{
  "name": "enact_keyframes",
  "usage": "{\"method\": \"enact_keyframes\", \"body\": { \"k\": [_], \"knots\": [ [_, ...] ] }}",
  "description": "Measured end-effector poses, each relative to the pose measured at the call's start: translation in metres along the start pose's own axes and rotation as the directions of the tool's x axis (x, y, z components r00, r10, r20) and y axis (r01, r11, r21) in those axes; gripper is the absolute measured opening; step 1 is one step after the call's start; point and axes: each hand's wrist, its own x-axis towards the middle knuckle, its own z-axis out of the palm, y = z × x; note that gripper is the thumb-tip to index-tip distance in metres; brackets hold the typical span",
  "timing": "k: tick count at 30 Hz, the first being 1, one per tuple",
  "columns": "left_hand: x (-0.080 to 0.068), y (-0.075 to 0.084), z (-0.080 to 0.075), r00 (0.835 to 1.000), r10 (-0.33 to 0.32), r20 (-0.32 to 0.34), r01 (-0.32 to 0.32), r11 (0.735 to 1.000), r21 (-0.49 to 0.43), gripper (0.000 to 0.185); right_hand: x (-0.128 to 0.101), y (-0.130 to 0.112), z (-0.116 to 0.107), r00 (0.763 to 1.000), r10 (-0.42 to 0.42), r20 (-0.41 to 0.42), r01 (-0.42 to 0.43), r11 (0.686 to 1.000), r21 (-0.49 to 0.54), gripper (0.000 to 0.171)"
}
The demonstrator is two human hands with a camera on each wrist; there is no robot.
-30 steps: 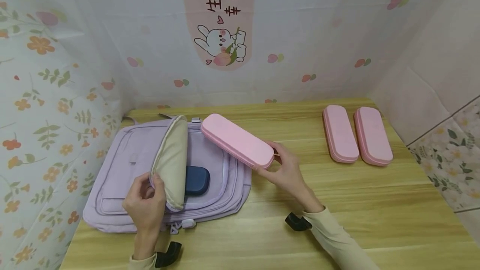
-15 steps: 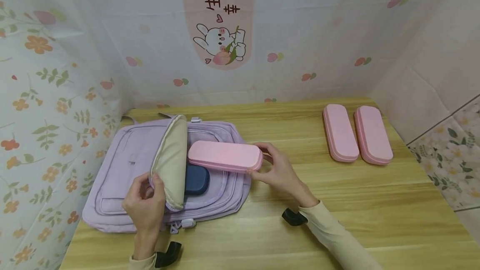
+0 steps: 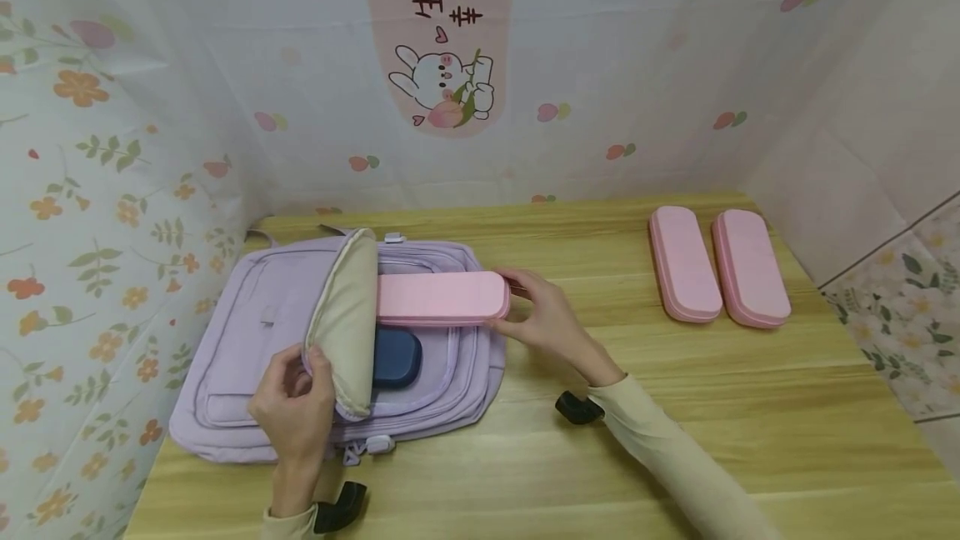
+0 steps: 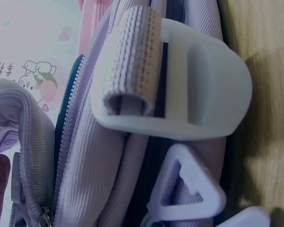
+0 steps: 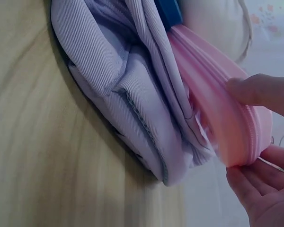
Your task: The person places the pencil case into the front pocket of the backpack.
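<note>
A lilac backpack (image 3: 247, 340) lies on its back at the left of the table, its front flap (image 3: 348, 315) folded up with the cream lining showing. My left hand (image 3: 296, 402) pinches the flap's edge. With my right hand (image 3: 551, 319) I grip the right end of a pink pencil case (image 3: 442, 297); its left end is hidden behind the flap. In the right wrist view, thumb and fingers hold the pink pencil case (image 5: 217, 94) from both sides. Beside it in the opening lies a dark blue case (image 3: 397, 358), partly covered by the flap.
Two more pink pencil cases, a left one (image 3: 684, 265) and a right one (image 3: 750, 267), lie at the back right of the wooden table (image 3: 637, 440). A white buckle (image 3: 380, 444) sticks out at the backpack's near side. Printed cloth (image 3: 600, 65) hangs behind.
My right hand has brought the pink pencil case down and leftward, turning it level, so its left end now sits behind the flap. The left hand has kept its hold on the flap.
</note>
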Motion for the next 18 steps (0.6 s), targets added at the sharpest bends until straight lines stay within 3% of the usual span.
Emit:
{"method": "enact_keyframes", "body": {
  "k": [9, 18],
  "knots": [
    [0.000, 0.001, 0.000, 1.000, 0.003, 0.007, -0.003, 1.000, 0.005, 0.007, 0.024, -0.007, 0.013, 0.996, 0.033, 0.086, -0.031, 0.999, -0.028, 0.071],
    [0.000, 0.004, 0.001, 1.000, -0.001, 0.012, 0.001, 1.000, -0.006, 0.007, 0.036, -0.013, 0.026, 0.992, 0.039, 0.116, -0.022, 0.989, -0.148, 0.073]
  ]
}}
